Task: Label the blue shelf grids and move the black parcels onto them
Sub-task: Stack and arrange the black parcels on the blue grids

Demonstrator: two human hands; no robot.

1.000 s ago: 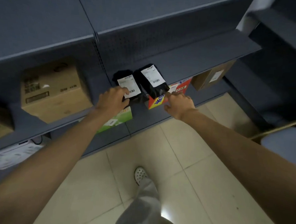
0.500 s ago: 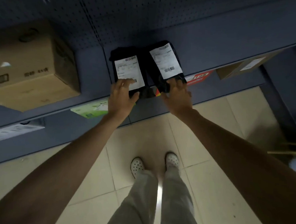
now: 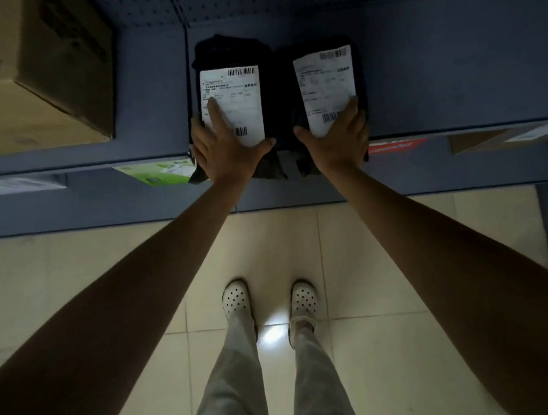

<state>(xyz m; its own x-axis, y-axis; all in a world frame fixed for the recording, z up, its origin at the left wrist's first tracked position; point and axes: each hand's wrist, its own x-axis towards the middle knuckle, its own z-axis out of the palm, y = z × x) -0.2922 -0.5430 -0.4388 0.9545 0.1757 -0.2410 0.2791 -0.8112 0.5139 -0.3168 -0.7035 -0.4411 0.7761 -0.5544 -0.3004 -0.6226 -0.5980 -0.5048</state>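
Left hand [image 3: 228, 151] and right hand [image 3: 336, 144] lie flat, fingers straight, pressing the left black parcel [image 3: 237, 94] and right black parcel [image 3: 324, 80] side by side on the blue shelf [image 3: 447, 89]; soft, probably light bags, best gripped across their overhanging near ends.

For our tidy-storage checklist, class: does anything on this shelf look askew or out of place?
The left black parcel and right black parcel both overhang the front edge of the blue shelf; the right one lies slightly tilted.
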